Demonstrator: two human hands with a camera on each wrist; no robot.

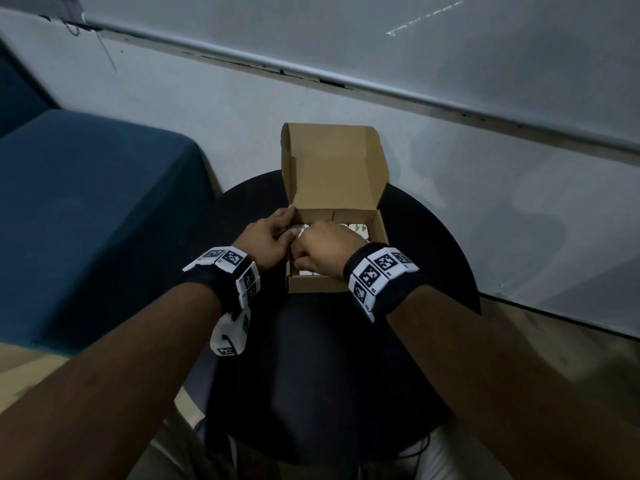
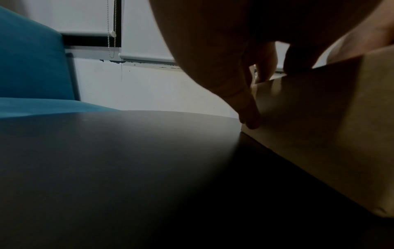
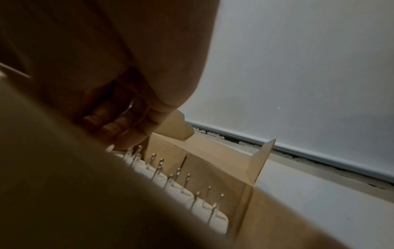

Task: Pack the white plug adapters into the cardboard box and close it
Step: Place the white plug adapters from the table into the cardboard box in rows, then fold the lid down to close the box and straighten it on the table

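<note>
A brown cardboard box (image 1: 318, 284) stands on a round black table (image 1: 329, 358), its lid (image 1: 332, 164) upright at the far side. Several white plug adapters (image 1: 356, 228) fill it, metal prongs pointing up (image 3: 170, 182). My left hand (image 1: 282, 226) grips the box's left wall, thumb (image 2: 249, 116) on the outside face (image 2: 319, 134), fingers over the rim. My right hand (image 1: 301, 252) reaches into the box's left part with curled fingers (image 3: 119, 121) and pinches a white adapter (image 1: 299, 232). The hand hides most of that adapter.
A blue upholstered seat (image 1: 86, 209) stands close on the left of the table. Behind the box are a white wall and a blind's bottom rail (image 1: 346, 84). A side flap (image 3: 260, 161) stands up at the box's far right corner.
</note>
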